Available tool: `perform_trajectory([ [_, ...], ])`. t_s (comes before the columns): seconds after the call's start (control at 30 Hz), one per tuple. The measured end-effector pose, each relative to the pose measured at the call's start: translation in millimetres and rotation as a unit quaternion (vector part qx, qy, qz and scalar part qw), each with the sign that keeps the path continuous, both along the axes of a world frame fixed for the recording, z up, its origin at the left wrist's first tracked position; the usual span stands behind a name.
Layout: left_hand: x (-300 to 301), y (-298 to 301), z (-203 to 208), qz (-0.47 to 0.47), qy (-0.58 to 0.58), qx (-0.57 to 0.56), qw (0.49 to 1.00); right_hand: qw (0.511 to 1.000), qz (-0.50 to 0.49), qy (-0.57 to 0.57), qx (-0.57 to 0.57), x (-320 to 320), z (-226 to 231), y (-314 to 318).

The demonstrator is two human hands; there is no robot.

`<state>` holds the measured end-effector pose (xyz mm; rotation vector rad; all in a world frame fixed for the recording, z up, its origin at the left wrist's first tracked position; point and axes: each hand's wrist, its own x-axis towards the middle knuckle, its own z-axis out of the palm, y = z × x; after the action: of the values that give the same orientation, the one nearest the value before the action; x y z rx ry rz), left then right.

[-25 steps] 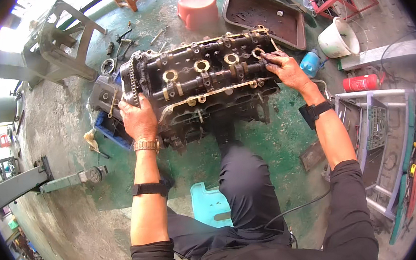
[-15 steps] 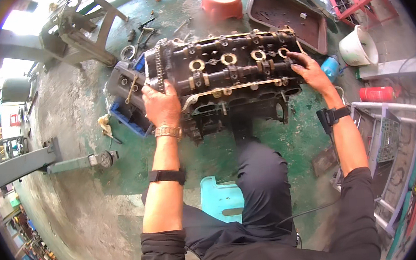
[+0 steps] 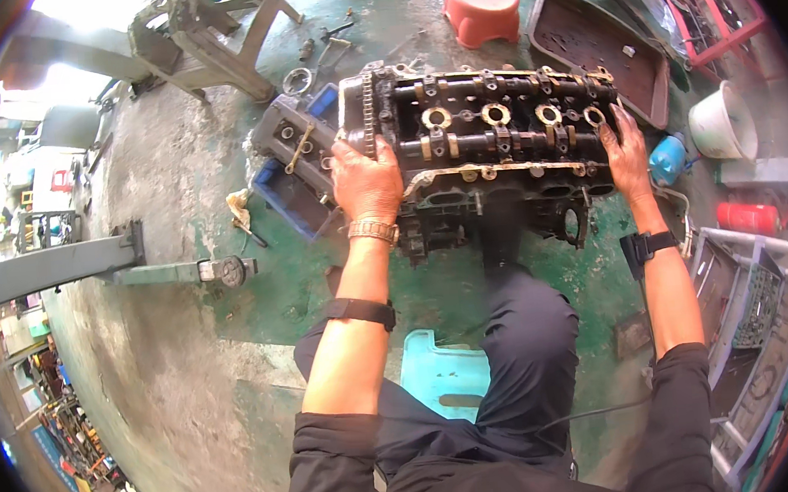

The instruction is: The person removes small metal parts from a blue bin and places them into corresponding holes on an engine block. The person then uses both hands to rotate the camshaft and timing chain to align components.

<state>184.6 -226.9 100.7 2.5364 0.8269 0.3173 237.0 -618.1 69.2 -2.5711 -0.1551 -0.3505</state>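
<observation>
A black, oily engine [image 3: 517, 155] with its top uncovered stands upright before me, showing camshafts, several pale round rings along the middle and a chain at its left end. My left hand [image 3: 367, 181] is closed around the near left corner, thumb on top beside the chain. At the opposite end, my right hand [image 3: 625, 149] grips the right edge, its fingers bent over the top rim. The undersides of both grips are hidden. My dark-trousered knee is close to the engine's near side.
Left of the engine lie a blue bin [image 3: 287, 204] and a grey metal cover [image 3: 286, 138] with a wrench on it. Beyond are a pink stool [image 3: 482, 9] and a brown tray [image 3: 602, 50]. To the right are a white bucket [image 3: 719, 122], a blue bottle [image 3: 668, 161] and a red cylinder [image 3: 749, 217].
The whole scene has shifted to the right in the picture as the view turned. My right hand has slid from the engine's top onto its right edge; the left keeps its grip.
</observation>
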Motion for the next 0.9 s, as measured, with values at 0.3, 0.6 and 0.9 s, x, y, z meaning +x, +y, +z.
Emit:
perform_trajectory([
  [0.3,-4.3,18.6,-4.4,-0.048,-0.003,-0.117,0.992,0.985,-0.071,-0.069,-0.145,-5.5,-2.6,18.3],
  [0.6,-91.6,102.4,62.3,0.312,-0.286,-0.766,0.484,0.981,-0.068,-0.062,-0.17,-2.4,-3.3,18.6],
  [0.9,-152.2,103.0,167.8,0.169,-0.463,-0.791,0.362,0.976,-0.065,-0.05,-0.203,6.9,-19.2,3.8],
])
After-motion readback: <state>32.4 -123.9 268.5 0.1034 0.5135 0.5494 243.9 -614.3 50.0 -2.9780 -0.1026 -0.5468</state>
